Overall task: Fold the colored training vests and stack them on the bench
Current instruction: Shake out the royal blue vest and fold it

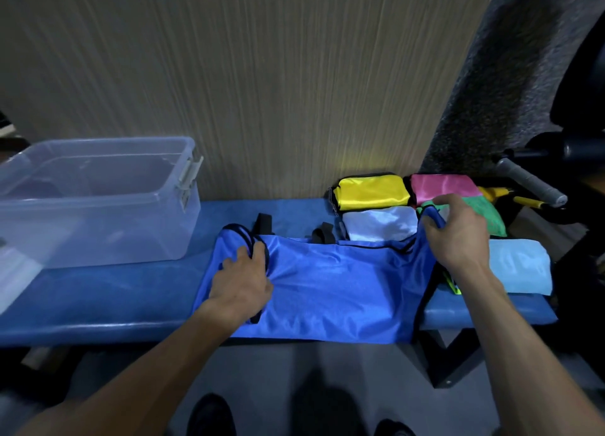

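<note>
- Lying spread across the blue bench (98, 301), the blue vest (327, 288) is reaching from the back of the seat to the front edge, where its hem is hanging slightly over.
- Pressing down on the vest's left end, the left hand (244, 278) is resting palm-down with its fingers hooked over the black-trimmed strap loop (248, 239) there.
- Gripping the vest's right end, the right hand (458, 235) is lifting a bunched corner of blue cloth off the seat, fingers curled round it.
- Sitting folded at the back right of the bench, just beyond the blue vest, are a yellow vest (373, 191) and a white vest (381, 222), the white one nearer the person and touching the yellow one.
- Lying beside those, partly hidden by the right hand, are a pink vest (442, 185) and a green vest (487, 214).
- Resting on the bench's right end, just beyond the right wrist, is a light blue folded cloth (520, 265).
- Standing on the left part of the bench, well apart from the vests, is a clear plastic bin (98, 199) with a grey latch on its side.
- Rising behind the bench is a wood-grain wall (262, 75).
- Showing at the bottom of the view are the person's dark shoes (212, 416) on the grey floor.
</note>
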`<control>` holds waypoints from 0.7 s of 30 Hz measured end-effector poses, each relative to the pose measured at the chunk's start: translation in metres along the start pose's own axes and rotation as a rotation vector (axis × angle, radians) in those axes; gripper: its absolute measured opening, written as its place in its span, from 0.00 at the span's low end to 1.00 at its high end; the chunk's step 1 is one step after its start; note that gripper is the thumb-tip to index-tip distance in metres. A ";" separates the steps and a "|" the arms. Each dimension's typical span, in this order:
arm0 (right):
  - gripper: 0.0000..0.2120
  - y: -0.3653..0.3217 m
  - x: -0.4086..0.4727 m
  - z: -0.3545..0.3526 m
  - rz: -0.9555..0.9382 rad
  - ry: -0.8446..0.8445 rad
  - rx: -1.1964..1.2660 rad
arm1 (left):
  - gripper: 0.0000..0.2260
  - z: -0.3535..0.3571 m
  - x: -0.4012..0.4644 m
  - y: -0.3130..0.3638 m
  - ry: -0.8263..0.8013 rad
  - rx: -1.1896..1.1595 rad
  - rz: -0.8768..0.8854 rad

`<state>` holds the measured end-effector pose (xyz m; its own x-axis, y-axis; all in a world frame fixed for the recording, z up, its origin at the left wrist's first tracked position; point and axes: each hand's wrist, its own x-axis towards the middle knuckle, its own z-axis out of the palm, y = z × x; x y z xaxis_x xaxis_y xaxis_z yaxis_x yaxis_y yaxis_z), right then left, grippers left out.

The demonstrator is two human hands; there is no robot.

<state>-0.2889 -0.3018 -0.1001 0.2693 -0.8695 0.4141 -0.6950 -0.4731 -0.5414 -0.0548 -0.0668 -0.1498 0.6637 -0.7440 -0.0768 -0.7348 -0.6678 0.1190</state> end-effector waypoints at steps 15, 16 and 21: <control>0.13 0.013 0.014 -0.058 0.151 -0.019 -0.129 | 0.12 -0.046 0.007 -0.017 0.306 -0.138 0.239; 0.13 0.012 0.011 -0.056 0.153 -0.016 -0.109 | 0.09 -0.039 0.009 -0.004 0.265 -0.225 0.331; 0.10 0.008 -0.002 -0.045 0.117 0.031 -0.067 | 0.07 -0.022 0.040 0.049 0.182 -0.407 0.403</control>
<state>-0.3253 -0.2975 -0.0728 0.1637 -0.9129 0.3739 -0.7638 -0.3572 -0.5376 -0.0609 -0.1285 -0.1248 0.3840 -0.8968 0.2199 -0.8447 -0.2450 0.4759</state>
